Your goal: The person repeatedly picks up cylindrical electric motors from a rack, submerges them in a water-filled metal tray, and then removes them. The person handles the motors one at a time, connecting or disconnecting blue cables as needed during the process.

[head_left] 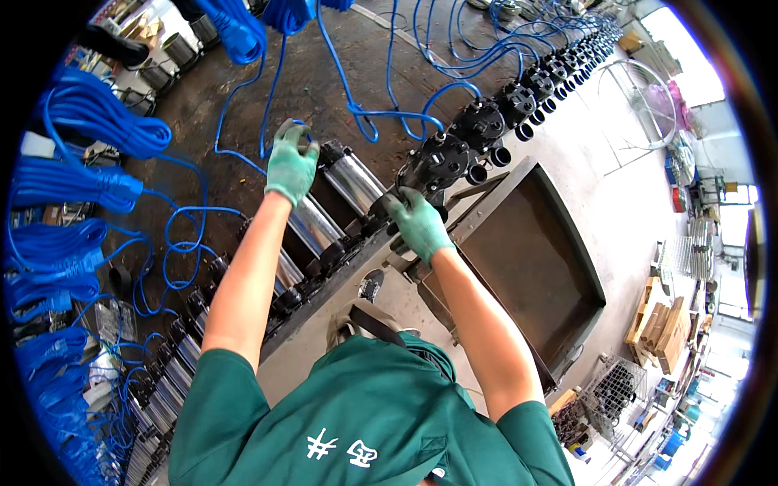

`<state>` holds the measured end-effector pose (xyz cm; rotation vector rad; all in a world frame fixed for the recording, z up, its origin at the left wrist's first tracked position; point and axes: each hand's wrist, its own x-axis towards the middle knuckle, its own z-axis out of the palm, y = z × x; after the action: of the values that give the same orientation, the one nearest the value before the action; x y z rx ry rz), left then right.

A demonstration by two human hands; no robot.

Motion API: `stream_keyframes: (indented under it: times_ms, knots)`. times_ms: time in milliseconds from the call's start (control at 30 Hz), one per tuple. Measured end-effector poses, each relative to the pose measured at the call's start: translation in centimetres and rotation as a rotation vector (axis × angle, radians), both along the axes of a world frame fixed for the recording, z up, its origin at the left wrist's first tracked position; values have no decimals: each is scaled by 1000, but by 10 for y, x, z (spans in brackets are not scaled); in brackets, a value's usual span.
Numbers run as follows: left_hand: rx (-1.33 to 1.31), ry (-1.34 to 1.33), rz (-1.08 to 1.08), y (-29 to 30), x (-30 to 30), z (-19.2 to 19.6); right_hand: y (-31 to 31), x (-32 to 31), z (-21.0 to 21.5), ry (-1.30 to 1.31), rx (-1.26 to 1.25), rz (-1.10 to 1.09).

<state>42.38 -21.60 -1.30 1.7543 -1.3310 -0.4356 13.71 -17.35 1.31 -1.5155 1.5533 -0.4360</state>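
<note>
Left grip [292,166] apart, right grip [420,223] unclear, silver cylinder [354,185] between, blue cables [109,117], metal tray [527,263]

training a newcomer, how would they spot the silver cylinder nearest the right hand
From the big dark metal tray, go up and left to the green-gloved right hand. Just up-left of it lies the black-ended silver cylinder, rightmost of the shiny ones lying side by side.

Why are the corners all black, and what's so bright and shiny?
In the head view, the round fisheye picture leaves the corners black; also in the head view, the upper-right window glares white, and the silver metal cylinder between the hands catches bright streaks of light.
</note>
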Motion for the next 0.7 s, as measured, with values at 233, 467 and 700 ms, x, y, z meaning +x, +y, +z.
stream_keyframes:
  times_ms: [233, 467, 700]
  knots:
    - [67, 425, -556, 2, -116, 65, 97, -120, -8, -317, 426, -298]
    - [-130, 943, -567, -56, -194, 42, 217, -208, -19, -456, 428, -774]
    - [-227, 463, -602, 29, -246, 85, 274, -230, -45, -534, 442, -842]
